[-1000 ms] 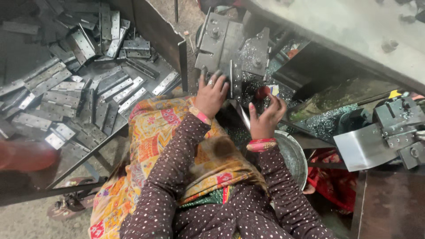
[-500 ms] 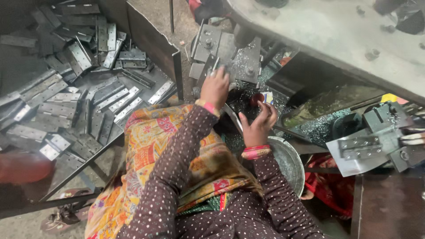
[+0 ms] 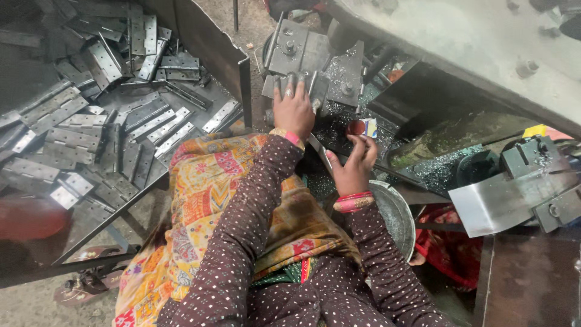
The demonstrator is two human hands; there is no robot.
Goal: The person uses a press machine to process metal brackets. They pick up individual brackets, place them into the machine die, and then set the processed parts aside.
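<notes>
Steel hinge plate (image 3: pixel 289 85), seemingly under left hand (image 3: pixel 294 112).

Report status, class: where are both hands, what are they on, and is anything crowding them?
Left hand flat on grey metal plate at the machine block. Right hand open, fingertips by small red disc. Metal shavings around; steel bowl beside right wrist.
</notes>
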